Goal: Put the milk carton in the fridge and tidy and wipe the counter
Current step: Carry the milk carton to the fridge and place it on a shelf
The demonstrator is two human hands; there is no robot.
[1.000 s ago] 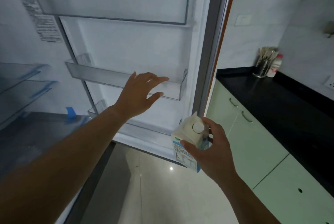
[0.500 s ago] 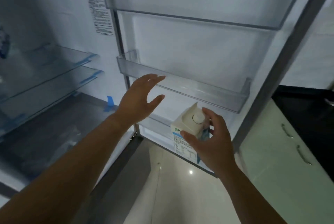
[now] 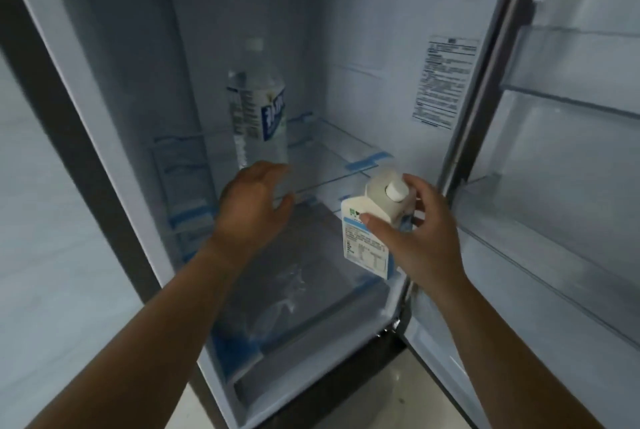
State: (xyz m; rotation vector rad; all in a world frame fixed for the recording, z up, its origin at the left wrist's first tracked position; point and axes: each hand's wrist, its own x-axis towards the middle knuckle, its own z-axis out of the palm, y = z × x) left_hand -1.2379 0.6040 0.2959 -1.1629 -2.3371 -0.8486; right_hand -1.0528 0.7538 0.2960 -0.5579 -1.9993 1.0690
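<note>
Pinches the milk carton [image 3: 362,254] near its top with the right grip [image 3: 427,238], thumb across the printed front and fingers curled behind the white cap [image 3: 397,189], carton tilted and held in the air before the open fridge [image 3: 363,30], low at its right side. Holds the left grip [image 3: 251,209] spread and empty, fingers relaxed, just in front of the foot of the water bottle [image 3: 258,106] standing upright on the glass shelf [image 3: 332,151], well left of the carton; cannot tell whether touching it.
</note>
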